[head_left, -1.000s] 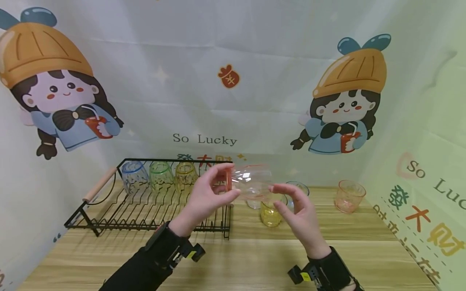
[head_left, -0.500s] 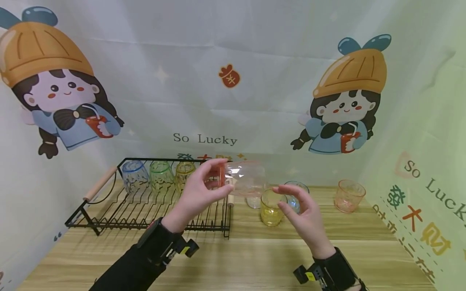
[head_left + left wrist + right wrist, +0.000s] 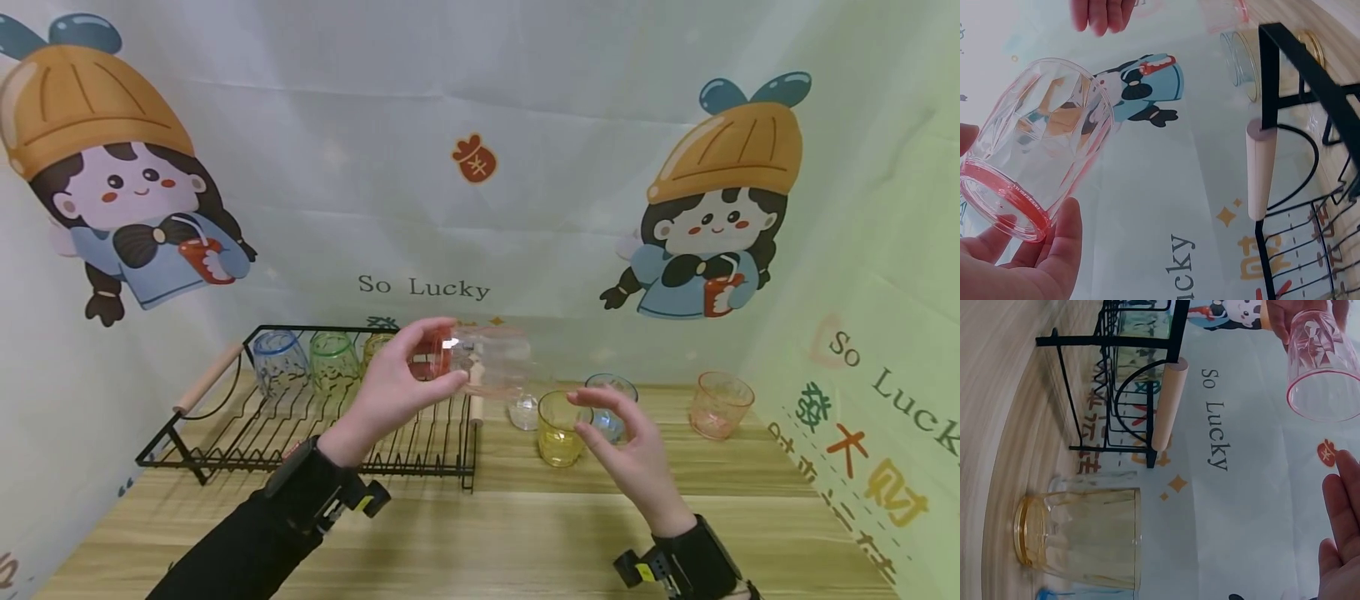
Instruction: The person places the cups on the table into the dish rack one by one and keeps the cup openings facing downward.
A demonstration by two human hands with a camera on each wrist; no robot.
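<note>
Wood-grain tabletop (image 3: 525, 533), pale and streaked, runs wall to wall beneath a soft printed backdrop (image 3: 480, 167): creased fabric with cartoon figures in orange hats and the words "So Lucky". The cloth wraps round on both sides, closing the space like a small booth.

On the left stands a black wire dish rack (image 3: 315, 425), its thin rods parallel and its ends fitted with rounded wooden handles (image 3: 204, 379). At the back of it sit a blue-tinted glass (image 3: 276, 364) and a green-tinted glass (image 3: 332, 362), both dimpled, with a yellowish glass (image 3: 377, 348) beside them, partly hidden by the hand.

The left hand (image 3: 393, 392) holds a clear faceted tumbler with a red rim (image 3: 483, 360) in the air, tipped on its side above the rack's right end, thumb and fingers curled round the rim end. The left wrist view shows its cut, diamond-like facets plainly. The right hand (image 3: 626, 442) hangs empty just right of it, fingers loosely spread and relaxed, apart from the tumbler.

On the bare wood right of the rack stand a yellow glass (image 3: 559, 427), a blue-rimmed glass (image 3: 611, 408) behind it, a small clear glass (image 3: 522, 410) that seems to be upright, though it is hard to read, and a pink glass (image 3: 718, 404) well apart at the far right.
</note>
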